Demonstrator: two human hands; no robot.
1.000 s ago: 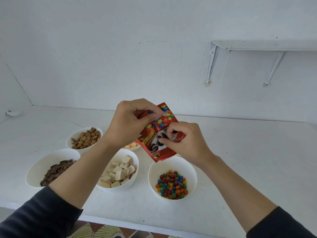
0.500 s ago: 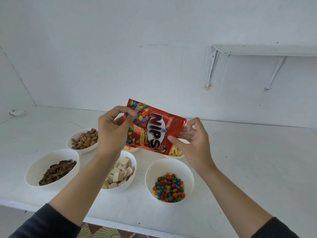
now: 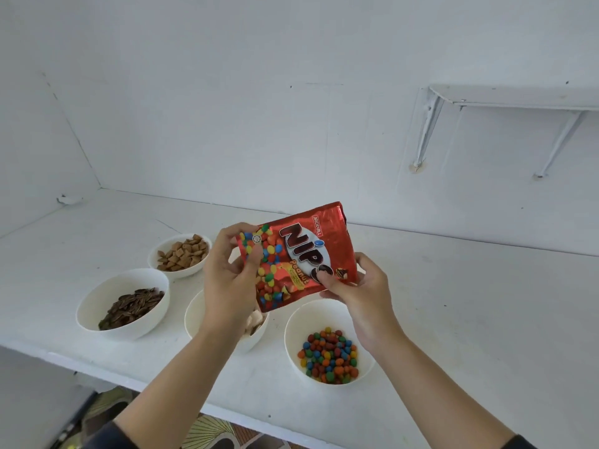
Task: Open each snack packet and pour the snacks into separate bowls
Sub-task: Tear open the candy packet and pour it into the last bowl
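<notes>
**Packet lifted off the pour, label now facing camera**

A second ago the red Nips packet (image 3: 301,254) was tipped and scrunched over the candy bowl (image 3: 296,322). Now it is held flat in the air above the bowls. The left hand (image 3: 228,280) pinches its left edge. The right hand (image 3: 361,288) pinches the lower right corner. The packet looks emptied, though its mouth is not visible, so this pour is probably done.

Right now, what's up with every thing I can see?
Red packet, held up tilted by both hands.
Left hand, pinches the packet's left edge.
Right hand, pinches its lower right corner.
Candy bowl, partly filled with coloured candies.
Seed bowl, holds dark seeds.
Far bowl, holds brown pillows.
Middle bowl, mostly hidden.
</notes>
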